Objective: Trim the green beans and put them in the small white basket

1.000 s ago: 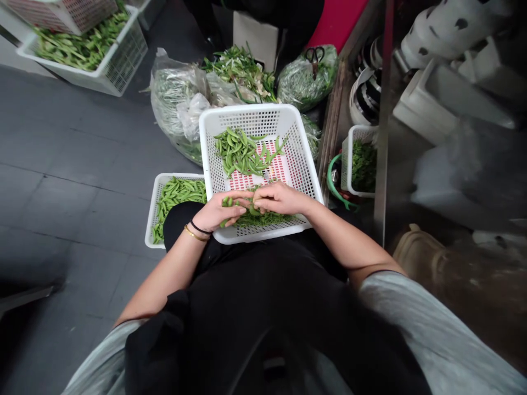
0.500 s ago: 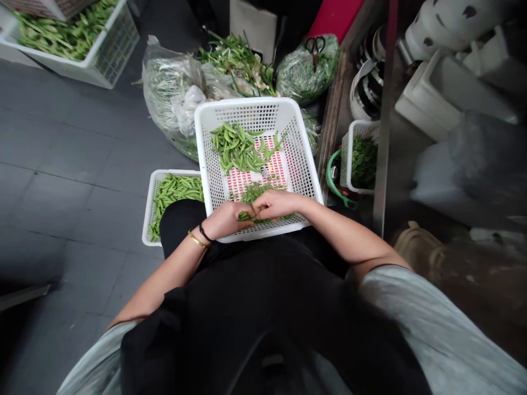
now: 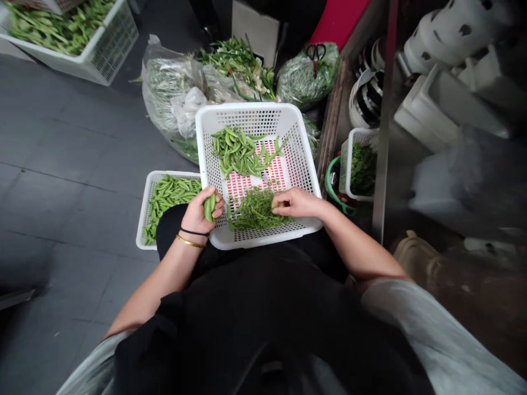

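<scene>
On my lap rests a white perforated basket (image 3: 259, 240). Several pea pods (image 3: 209, 207) stick out of my left hand (image 3: 201, 212), whose fingers are wrapped round them by the basket's left rim. Over the right side of a heap of green trimmings (image 3: 257, 209), my right hand (image 3: 297, 202) has its fingertips pinched together; whatever they may hold is too small to make out. A loose pile of pea pods (image 3: 236, 151) lies in the basket's far left part. Beside my left leg, a smaller white basket (image 3: 142, 219) is filled with pods (image 3: 171, 197).
Bagged greens (image 3: 173, 93) and loose leafy stalks (image 3: 242, 66) lie beyond the basket. Scissors (image 3: 315, 57) rest on another bag (image 3: 304, 82). At the right is a metal edge (image 3: 382, 137), near a basket of dark greens (image 3: 364, 164). A crate (image 3: 109, 52) stands far left.
My hands have moved apart. The left went up and left to the basket's rim with pods in it; the right shifted right, uncovering more of the trimmings.
</scene>
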Available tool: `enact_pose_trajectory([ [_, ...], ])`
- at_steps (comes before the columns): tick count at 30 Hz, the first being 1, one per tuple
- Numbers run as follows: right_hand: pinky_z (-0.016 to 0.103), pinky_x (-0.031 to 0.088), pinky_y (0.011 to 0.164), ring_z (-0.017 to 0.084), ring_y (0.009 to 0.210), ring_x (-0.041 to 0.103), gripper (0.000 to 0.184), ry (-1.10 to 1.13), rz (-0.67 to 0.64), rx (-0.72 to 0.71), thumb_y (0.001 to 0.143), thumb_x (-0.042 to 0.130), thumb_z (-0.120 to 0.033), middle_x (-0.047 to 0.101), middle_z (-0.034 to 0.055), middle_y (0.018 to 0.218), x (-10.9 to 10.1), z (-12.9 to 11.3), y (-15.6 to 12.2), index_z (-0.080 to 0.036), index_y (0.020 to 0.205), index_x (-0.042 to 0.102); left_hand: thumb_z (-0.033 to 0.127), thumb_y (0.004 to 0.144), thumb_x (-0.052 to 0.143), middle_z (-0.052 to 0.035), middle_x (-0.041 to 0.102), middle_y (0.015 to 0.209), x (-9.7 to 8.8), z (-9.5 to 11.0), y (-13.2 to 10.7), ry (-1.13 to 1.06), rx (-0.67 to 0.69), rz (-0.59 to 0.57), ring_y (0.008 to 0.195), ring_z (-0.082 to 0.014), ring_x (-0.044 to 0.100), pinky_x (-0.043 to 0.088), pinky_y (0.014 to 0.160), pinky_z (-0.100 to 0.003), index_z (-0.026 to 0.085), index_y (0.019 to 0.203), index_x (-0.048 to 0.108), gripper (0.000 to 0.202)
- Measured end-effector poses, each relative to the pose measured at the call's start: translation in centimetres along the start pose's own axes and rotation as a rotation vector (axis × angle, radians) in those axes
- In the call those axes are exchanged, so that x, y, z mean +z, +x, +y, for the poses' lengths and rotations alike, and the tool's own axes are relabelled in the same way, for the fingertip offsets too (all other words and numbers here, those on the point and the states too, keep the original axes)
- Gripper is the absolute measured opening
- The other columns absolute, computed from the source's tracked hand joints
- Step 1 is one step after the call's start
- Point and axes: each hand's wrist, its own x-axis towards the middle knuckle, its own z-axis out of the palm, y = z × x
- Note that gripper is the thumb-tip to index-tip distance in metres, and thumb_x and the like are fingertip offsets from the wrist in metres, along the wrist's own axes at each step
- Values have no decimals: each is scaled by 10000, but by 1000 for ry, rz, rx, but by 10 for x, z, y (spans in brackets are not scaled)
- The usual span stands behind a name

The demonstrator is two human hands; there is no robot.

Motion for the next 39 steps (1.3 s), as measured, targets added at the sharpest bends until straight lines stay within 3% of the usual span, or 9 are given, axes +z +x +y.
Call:
enact_pose_trajectory([
  [2,246,395,643,164,733,582,411,-173,-125,127,741,644,-497,654,46,884,-12,22,16,-200,1025,653,258,609,700,22,460,537,-2,3,0,-58,-38,-81,463,-73,437,251,318,-133,143,670,526,217],
  [5,319,430,726,257,922,595,472,-478,40,356,830,550,-443,588,157,1164,-14,46,63,-177,1220,564,319,612,699,-14,538,606,1,-3,-3,-46,-62,-190,485,-97,463,277,328,-154,142,791,586,276],
  [11,349,429,803,273,986,593,359,-595,47,469,881,419,-193,610,198,1128,1,64,121,-91,1196,558,265,637,744,51,425,492,3,-16,-7,66,-117,-269,364,-46,357,252,318,-156,142,669,535,245],
  [15,313,428,772,241,930,603,242,-525,68,408,875,466,-273,658,134,1029,1,48,89,-137,988,632,257,627,760,40,473,477,2,-22,-2,199,-83,-117,336,-48,379,244,302,-169,135,593,500,289],
  [21,271,408,670,191,808,585,252,-467,212,181,904,415,-294,629,114,977,43,-36,19,-133,972,596,327,582,800,-17,635,609,11,-41,-1,407,97,83,349,-51,443,292,299,-170,105,760,603,346],
  [25,262,400,628,169,729,572,245,-297,259,33,886,484,-343,614,110,932,62,-63,-4,-130,951,585,303,566,810,47,493,394,13,-44,-13,412,116,17,308,-65,412,281,297,-169,119,691,580,320],
  [31,213,400,640,103,646,530,152,182,417,-103,871,527,-296,599,7,738,28,-58,-8,-153,863,581,256,613,776,-58,660,592,19,-33,-40,402,23,-268,313,-52,426,275,305,-175,91,762,635,263],
  [35,221,385,670,116,699,536,216,-31,440,-223,902,463,-261,608,27,747,26,-69,-8,-156,758,585,237,619,759,-54,647,564,25,-33,-46,365,-30,-305,305,-55,419,274,305,-177,82,778,654,246],
  [39,250,358,634,149,698,527,286,-358,557,-118,927,393,-301,611,73,786,39,-76,-12,-152,786,591,243,605,755,-14,601,540,28,-38,-43,222,-114,-261,325,-39,392,251,292,-157,96,708,609,231],
])
